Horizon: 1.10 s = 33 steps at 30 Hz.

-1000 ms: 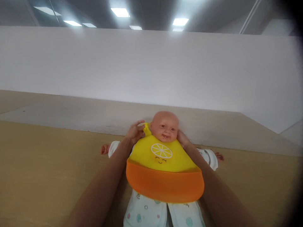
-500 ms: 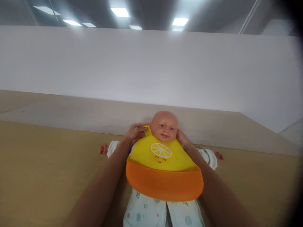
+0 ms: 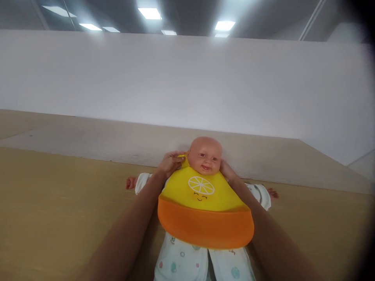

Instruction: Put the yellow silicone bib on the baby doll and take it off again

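Note:
A baby doll [image 3: 206,150] in white printed clothes lies face up with its arms spread. Over its chest is a yellow bib [image 3: 178,182] with a lemon-slice print and an orange catch pocket [image 3: 205,226]. My left hand [image 3: 172,163] pinches the bib's neck strap beside the doll's neck, fingers closed. On the other side, my right hand [image 3: 227,170] reaches behind the doll's neck; its fingers are hidden there, so what they hold cannot be made out.
The doll rests on a tan surface [image 3: 64,210]. Beyond its head runs a paler strip [image 3: 123,134], then a white wall or partition [image 3: 181,82]. Ceiling lights [image 3: 150,13] shine above the partition.
The whole view has shifted very slightly. Both hands keep their places at the doll's neck, and the bib lies as before.

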Each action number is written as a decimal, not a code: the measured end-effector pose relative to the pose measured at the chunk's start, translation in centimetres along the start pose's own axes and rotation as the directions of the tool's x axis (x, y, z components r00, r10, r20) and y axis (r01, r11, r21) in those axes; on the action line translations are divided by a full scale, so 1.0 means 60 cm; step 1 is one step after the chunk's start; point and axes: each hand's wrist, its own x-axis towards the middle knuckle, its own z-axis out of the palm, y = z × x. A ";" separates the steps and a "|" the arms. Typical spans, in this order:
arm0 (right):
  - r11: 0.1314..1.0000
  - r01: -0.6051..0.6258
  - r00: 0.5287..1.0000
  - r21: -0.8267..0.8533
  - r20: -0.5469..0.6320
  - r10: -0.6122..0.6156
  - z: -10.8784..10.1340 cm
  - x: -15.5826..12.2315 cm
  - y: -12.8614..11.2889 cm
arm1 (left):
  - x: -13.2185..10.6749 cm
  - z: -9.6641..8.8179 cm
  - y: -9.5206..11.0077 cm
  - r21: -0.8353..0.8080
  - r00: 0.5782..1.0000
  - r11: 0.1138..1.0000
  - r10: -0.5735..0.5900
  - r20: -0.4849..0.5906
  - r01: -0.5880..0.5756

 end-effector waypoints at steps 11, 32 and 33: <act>0.997 -0.071 0.997 0.029 0.030 0.071 0.001 -0.004 0.000 | 0.002 -0.006 -0.002 -0.012 0.999 0.999 -0.040 0.005 0.040; 0.999 0.018 0.999 0.031 -0.028 -0.017 0.005 -0.013 -0.015 | -0.001 -0.009 0.008 -0.055 0.997 0.998 -0.038 0.073 0.042; 1.000 0.015 0.999 0.022 -0.043 -0.014 0.006 -0.014 -0.016 | -0.002 -0.008 0.008 -0.047 0.996 0.998 -0.034 0.086 0.039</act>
